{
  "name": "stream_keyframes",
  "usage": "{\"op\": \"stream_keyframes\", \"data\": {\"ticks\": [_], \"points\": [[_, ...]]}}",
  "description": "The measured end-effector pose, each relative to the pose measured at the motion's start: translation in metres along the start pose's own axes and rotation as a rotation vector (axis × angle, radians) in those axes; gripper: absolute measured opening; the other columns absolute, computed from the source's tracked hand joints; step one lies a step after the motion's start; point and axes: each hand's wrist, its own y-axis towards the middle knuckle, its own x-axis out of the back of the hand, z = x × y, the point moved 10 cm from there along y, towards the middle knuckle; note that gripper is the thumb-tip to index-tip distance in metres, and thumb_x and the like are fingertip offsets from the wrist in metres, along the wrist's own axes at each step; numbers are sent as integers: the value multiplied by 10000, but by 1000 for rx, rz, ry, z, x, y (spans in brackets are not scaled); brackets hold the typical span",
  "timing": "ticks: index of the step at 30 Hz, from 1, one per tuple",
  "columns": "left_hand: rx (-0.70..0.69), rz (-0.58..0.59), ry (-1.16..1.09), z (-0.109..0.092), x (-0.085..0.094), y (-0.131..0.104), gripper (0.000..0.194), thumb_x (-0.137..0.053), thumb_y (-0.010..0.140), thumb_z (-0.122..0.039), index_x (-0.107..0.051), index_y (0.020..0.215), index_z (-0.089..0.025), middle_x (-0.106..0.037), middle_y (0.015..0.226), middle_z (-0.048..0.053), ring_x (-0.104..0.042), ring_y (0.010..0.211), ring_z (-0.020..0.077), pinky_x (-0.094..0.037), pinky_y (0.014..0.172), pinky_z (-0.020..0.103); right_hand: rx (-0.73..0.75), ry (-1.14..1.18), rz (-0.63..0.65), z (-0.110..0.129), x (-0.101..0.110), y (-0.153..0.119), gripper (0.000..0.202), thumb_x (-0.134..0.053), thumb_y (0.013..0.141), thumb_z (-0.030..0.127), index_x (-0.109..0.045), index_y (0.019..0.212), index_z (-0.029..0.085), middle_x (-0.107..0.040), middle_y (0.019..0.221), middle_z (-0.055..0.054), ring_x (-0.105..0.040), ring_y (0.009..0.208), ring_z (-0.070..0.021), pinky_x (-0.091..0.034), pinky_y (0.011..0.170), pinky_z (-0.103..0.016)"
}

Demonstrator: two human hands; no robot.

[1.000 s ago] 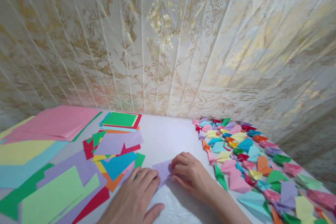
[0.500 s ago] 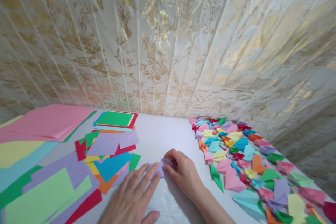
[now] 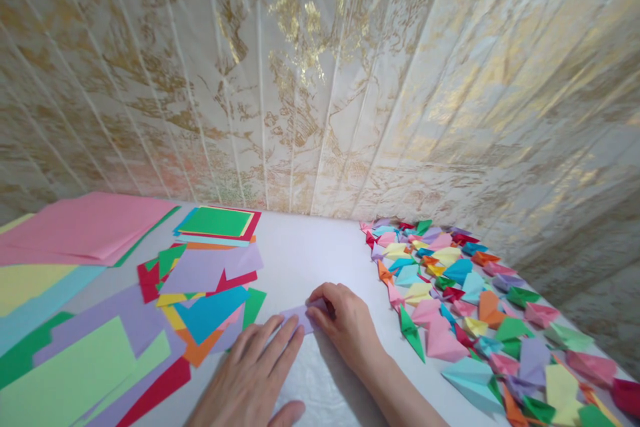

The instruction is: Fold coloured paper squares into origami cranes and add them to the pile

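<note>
A small folded strip of purple paper (image 3: 305, 317) lies on the white table between my two hands. My left hand (image 3: 253, 363) rests flat on the strip's left part, fingers stretched out and slightly spread. At the strip's right end my right hand (image 3: 347, 327) is closed, thumb and curled forefinger pinching the paper. Both hands hide much of the strip, so its full folded shape cannot be made out.
Loose coloured paper pieces, among them a blue one (image 3: 210, 310), lie left of my hands. Larger pink sheets (image 3: 90, 227) and a stack topped with green (image 3: 220, 221) sit farther back. Many folded paper shapes (image 3: 443, 337) cover the right side. A gold-patterned curtain (image 3: 300, 80) hangs behind.
The view has shifted slightly. My right thumb and fingers have edged a little left along the purple strip, while my left hand stays flat on it.
</note>
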Motion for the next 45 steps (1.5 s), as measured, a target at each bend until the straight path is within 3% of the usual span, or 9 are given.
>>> {"op": "stream_keyframes", "data": {"ticks": [5,11,15,18,21,24,36,41,45], "points": [[-14,5,33,-1,1,2,612,-570,887,-480,-458,1434,-227,-526,1461,47,-492,1271,252,-321,1048,355,19,-38,-7,2,-2,-1,152,-635,844,97,-688,911,222,-674,800,5,-594,752,-160,-404,678,-240],[-66,-20,148,-7,23,14,501,-564,875,-555,-656,1206,-189,-659,1300,95,-563,1173,266,-339,991,389,96,-76,4,8,-9,0,150,-608,881,86,-674,902,219,-655,826,-2,-573,813,-177,-403,738,-263],[-71,-40,182,-8,34,18,467,-557,877,-570,-708,1079,-177,-709,1202,118,-601,1112,282,-352,962,414,114,-62,3,10,-9,-1,176,-567,882,52,-650,899,207,-650,848,-13,-559,828,-186,-397,751,-282],[-67,-42,172,-8,33,17,481,-555,878,-579,-699,1095,-175,-712,1193,112,-603,1108,279,-362,962,404,106,-63,-5,16,-8,-4,123,-631,828,113,-621,915,200,-644,881,-25,-545,838,-206,-393,767,-314],[-46,-27,126,-4,27,13,485,-540,891,-575,-674,1145,-184,-692,1228,100,-590,1130,271,-367,984,384,65,-79,-17,20,-7,-6,238,-724,734,229,-599,935,198,-633,921,-39,-535,882,-242,-386,802,-357],[-33,-29,88,-2,23,11,469,-513,906,-572,-668,1143,-199,-681,1243,92,-580,1138,266,-358,1001,380,17,-83,-4,22,-8,-9,268,-712,722,253,-595,956,196,-628,947,-49,-532,916,-260,-373,825,-384],[-71,-3,172,-6,32,17,471,-579,852,-597,-691,1076,-197,-708,1200,103,-623,1073,292,-397,919,427,-7,152,101,6,-7,-11,469,-522,679,22,-556,1122,168,-624,1066,-78,-526,987,-244,-381,888,-384],[-89,-25,180,-7,31,12,446,-598,843,-571,-684,1069,-195,-706,1201,111,-626,1075,302,-414,913,440,-60,264,102,-9,-8,-8,589,-434,591,-57,-583,1111,177,-627,998,-56,-553,931,-208,-408,843,-334],[-83,-40,160,-6,31,10,438,-627,830,-524,-662,1094,-177,-691,1217,136,-622,1085,319,-428,912,452,-102,450,110,-20,-6,-2,598,-378,538,-54,-613,1035,181,-596,858,-10,-554,807,-166,-410,717,-264]]}}
